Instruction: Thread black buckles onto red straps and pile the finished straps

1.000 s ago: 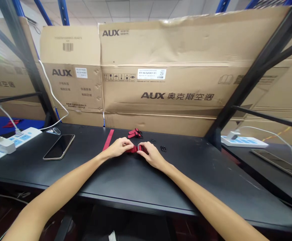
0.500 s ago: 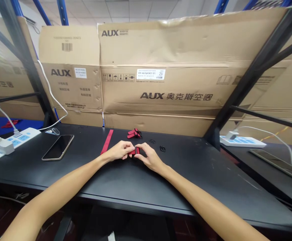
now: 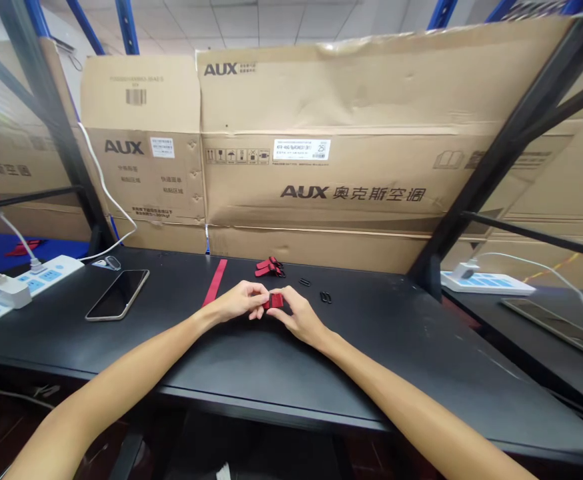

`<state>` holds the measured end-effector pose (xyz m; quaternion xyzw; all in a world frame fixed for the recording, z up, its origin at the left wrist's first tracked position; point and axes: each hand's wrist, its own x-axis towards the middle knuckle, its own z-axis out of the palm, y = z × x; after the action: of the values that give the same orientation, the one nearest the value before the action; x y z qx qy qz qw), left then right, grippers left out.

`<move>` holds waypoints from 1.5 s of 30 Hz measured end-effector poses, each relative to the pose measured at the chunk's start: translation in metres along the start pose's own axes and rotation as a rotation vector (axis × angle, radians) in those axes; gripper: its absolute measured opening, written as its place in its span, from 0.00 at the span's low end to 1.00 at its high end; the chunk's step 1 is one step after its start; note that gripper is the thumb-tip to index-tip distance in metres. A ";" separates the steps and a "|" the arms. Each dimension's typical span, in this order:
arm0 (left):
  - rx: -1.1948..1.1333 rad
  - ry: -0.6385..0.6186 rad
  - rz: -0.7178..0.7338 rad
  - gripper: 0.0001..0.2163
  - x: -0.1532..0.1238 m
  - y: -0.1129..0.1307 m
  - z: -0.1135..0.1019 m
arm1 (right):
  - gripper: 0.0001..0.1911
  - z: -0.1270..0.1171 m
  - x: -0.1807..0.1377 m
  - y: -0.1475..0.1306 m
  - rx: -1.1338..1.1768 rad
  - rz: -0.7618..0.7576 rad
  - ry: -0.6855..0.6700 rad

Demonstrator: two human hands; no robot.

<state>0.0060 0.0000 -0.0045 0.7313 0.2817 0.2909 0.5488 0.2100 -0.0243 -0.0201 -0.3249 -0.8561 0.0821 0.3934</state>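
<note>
From the head camera, the person's left hand [image 3: 238,302] and right hand [image 3: 297,316] come together near the middle of a black desk [image 3: 371,350], both curled nearly closed. Between them, a short folded piece of red webbing [image 3: 274,301] is pinched by the fingertips of both hands, its left end against the left fingers and its lower edge against the right thumb and fingers (whether it also touches the desk, the view does not settle). Just beyond the hands lies a small bunch of red straps with black buckles [image 3: 269,267], and to its right are 2 small black plastic sliders [image 3: 304,282] [image 3: 325,297], set slightly apart. A long, flat red strip [image 3: 215,282] lies beyond the left hand, its near end just beside the wrist. Farther left are a smartphone [image 3: 117,295] and a white power strip [image 3: 36,277]. Flattened AUX cardboard cartons [image 3: 316,193] stand along the back of the desk, and a blue-and-black metal shelving frame [image 3: 526,127] rises in front of and around them.
</note>
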 end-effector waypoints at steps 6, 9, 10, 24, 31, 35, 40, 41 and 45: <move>0.118 0.089 0.075 0.16 -0.004 0.007 0.009 | 0.14 -0.001 0.001 0.001 -0.045 0.011 0.028; 0.337 0.199 0.165 0.17 -0.007 0.012 0.014 | 0.14 0.002 0.001 0.003 -0.061 0.007 0.009; 0.408 0.231 0.196 0.17 -0.008 0.014 0.016 | 0.14 0.003 0.001 0.004 -0.064 0.006 -0.002; 0.223 -0.041 0.093 0.12 -0.008 0.021 -0.001 | 0.16 0.003 0.003 -0.001 -0.051 0.086 -0.116; 0.128 -0.077 0.060 0.14 -0.006 0.015 -0.004 | 0.14 0.000 0.004 -0.001 -0.028 0.118 -0.111; 0.021 0.034 0.006 0.19 -0.002 0.008 -0.009 | 0.16 -0.002 0.005 -0.002 -0.005 0.110 -0.093; 0.027 0.065 0.014 0.22 0.000 0.006 -0.012 | 0.18 -0.004 0.006 -0.002 0.025 0.118 -0.029; 0.072 0.060 0.022 0.22 -0.001 0.007 -0.011 | 0.18 -0.005 0.006 -0.002 0.029 0.117 -0.013; 0.325 0.046 0.067 0.17 -0.003 0.014 -0.005 | 0.18 -0.006 0.005 -0.001 -0.005 0.063 0.037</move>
<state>0.0021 -0.0022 0.0097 0.8126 0.3129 0.2762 0.4068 0.2114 -0.0229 -0.0125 -0.3543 -0.8383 0.0863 0.4054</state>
